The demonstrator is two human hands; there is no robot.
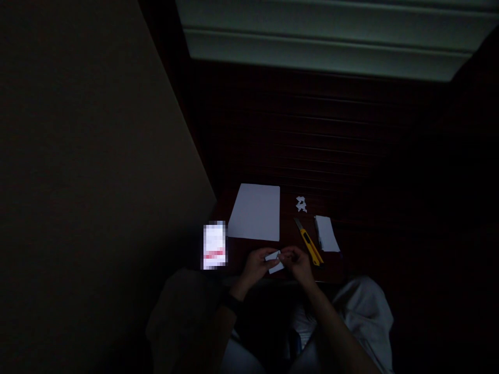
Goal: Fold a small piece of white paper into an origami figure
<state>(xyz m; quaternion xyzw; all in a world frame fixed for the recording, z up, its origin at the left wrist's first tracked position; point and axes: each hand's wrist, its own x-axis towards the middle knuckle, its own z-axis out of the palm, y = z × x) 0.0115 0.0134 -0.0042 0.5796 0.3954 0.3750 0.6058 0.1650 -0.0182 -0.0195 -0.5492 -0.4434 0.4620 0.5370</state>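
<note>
While both hands [257, 264] [299, 262] pinch a small white paper [276, 268], the lit screen [214, 241] is illegibly pixelated.

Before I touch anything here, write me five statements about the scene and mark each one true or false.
1. The left hand and right hand are both on a small white piece. True.
2. White scraps lie to the right of the large white sheet. True.
3. The right hand holds the yellow cutter. False: the yellow cutter lies on the table.
4. The large white sheet lies to the right of the yellow cutter. False: it lies to its left.
5. A dark band is worn at the left hand's wrist. True.
</note>
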